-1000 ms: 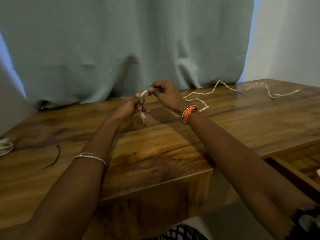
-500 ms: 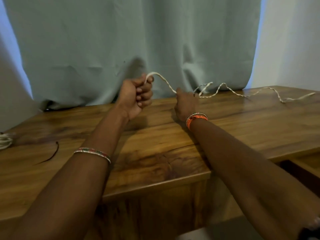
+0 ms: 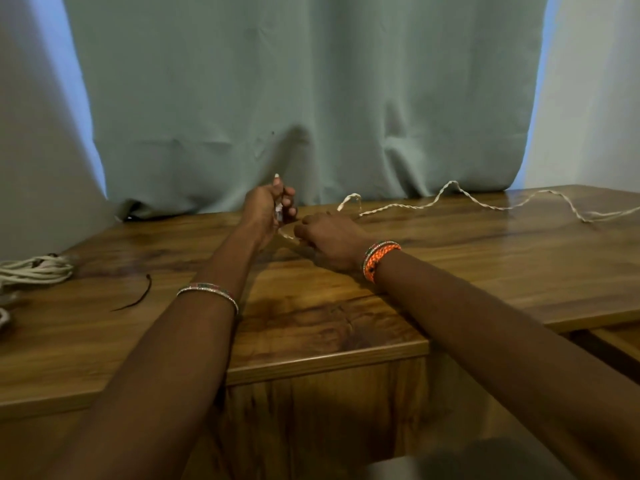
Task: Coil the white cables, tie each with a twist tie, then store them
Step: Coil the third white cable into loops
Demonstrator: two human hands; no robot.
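- At far left on the wooden table (image 3: 346,327): coiled white cables (image 3: 34,270), bundled at the edge of view, well apart from both hands.
- Just right of that bundle: dark twist tie (image 3: 138,297), lying loose and curved on the wood, touched by neither hand.
- Further right, on the forearm: thin beaded bangle (image 3: 207,292).
- Near the table's middle, raised above the wood: left hand (image 3: 266,209), fingers curled and clenched round the near end of the white cable (image 3: 433,202); cable tip poking out above the fist, a pale connector part showing between the curled fingers.
- Between the two hands: short slack stretch of cable, sagging from the left fist down to the right fingers.
- Just right, low by the wood: right hand (image 3: 329,237), back facing up, fingers bent onto the cable; grip on it hidden under the hand, apparently a pinch.
- At that wrist: orange braided bracelet (image 3: 379,256).
- Beyond the right hand: small raised loop of cable, then the rest trailing in waves along the tabletop to the right edge of view, near the grey-green curtain (image 3: 311,98).
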